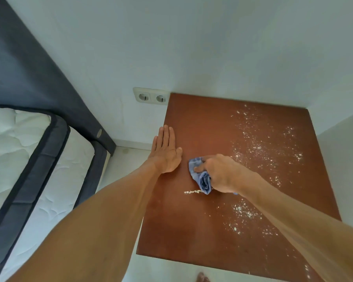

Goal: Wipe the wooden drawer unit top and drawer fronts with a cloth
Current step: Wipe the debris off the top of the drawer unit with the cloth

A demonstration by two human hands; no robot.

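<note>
Top (202, 123) being wiped near its middle with cloth (202, 180) bunched in right hand's (222, 174) curled fingers, gathering powder (259, 147), left hand (165, 153) pressing flat, straight-fingered, likely steadying its left edge.

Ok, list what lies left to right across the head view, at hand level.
Mattress → left hand, flat on the wooden top at its left edge → blue cloth → right hand gripping it → white powder scattered over the top's right part.
</note>
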